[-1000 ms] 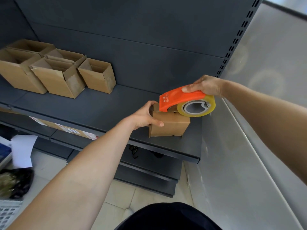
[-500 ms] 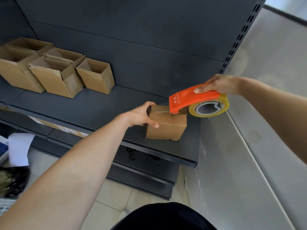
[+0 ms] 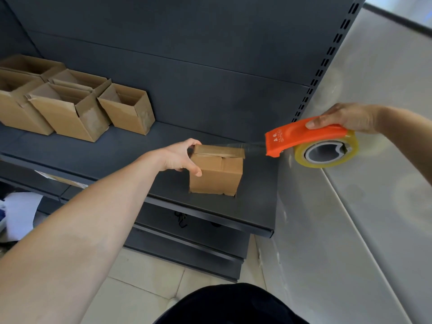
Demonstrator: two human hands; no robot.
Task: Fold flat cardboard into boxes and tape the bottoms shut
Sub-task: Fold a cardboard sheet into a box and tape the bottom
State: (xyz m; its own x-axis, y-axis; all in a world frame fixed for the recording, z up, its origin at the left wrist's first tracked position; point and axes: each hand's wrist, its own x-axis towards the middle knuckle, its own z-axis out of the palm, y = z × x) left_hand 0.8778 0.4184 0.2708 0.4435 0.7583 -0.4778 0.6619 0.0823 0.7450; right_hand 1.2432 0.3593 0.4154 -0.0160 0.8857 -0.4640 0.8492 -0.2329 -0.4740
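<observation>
Brown box on the shelf: the left grip curls round it to stop sliding; the right grip clutches the orange tape gun, tape stretched tight.

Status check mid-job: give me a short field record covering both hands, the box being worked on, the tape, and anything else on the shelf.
left hand: grips the box by its left side
right hand: holds the dispenser, off to the box's right
box: stands on the shelf near the front edge, upper flaps closed
tape: clear strip spans from box top to dispenser
other boxes: open-topped cluster, shelf's left end
</observation>
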